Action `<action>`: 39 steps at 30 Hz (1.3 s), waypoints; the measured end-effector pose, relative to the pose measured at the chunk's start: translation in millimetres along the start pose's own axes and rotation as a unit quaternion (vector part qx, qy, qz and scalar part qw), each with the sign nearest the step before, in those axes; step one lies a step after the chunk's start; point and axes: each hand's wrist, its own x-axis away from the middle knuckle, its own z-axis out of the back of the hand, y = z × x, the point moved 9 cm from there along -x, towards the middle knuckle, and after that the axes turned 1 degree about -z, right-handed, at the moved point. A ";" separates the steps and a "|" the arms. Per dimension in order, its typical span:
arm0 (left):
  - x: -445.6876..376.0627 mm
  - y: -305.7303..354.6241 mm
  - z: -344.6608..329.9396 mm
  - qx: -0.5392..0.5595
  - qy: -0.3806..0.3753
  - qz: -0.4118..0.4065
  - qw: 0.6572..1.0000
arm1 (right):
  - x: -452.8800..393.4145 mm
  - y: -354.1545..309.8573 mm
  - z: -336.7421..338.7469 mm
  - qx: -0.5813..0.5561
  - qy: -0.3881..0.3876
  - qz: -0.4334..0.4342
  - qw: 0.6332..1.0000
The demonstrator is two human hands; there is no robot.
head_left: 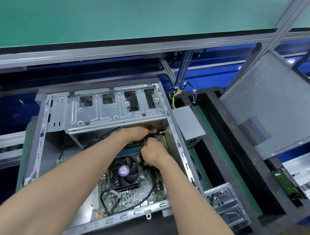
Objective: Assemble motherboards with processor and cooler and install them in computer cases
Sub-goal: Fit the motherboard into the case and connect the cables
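An open grey computer case (40, 134) lies on its side before me. Inside it sits a green motherboard (143, 188) with a black cooler fan (126, 172) bearing a purple label. A black cable (152, 185) loops over the board's right side. My left hand (135, 133) reaches under the silver drive cage (113, 109); its fingertips are partly hidden there. My right hand (151, 152) is just below it, with fingers curled round the black cable near the blue and black memory slots (129, 149).
A grey power supply (187, 126) with a bundle of coloured wires (177, 95) lies right of the case in a black tray (228, 153). A grey case side panel (276, 110) leans at the far right. A clear plastic screw box (225, 203) stands near right.
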 end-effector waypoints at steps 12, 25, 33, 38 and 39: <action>46.0 -41.1 8.8 0.054 0.151 -0.005 0.987 | 17.3 2.7 22.4 0.016 0.068 0.000 0.998; 57.5 -39.6 0.5 0.261 0.120 0.000 0.958 | 30.4 6.8 15.3 -0.082 0.017 -0.003 0.996; 51.8 -63.3 -3.1 0.456 0.115 0.016 0.883 | 30.7 14.0 20.3 -0.022 0.058 0.006 0.998; 47.8 -56.3 -5.5 0.476 0.112 -0.008 0.872 | 28.7 5.4 32.6 -0.048 0.126 0.059 0.989; 46.7 -56.1 -5.5 0.484 0.120 -0.007 0.867 | 29.7 1.5 35.1 -0.082 0.136 0.082 0.984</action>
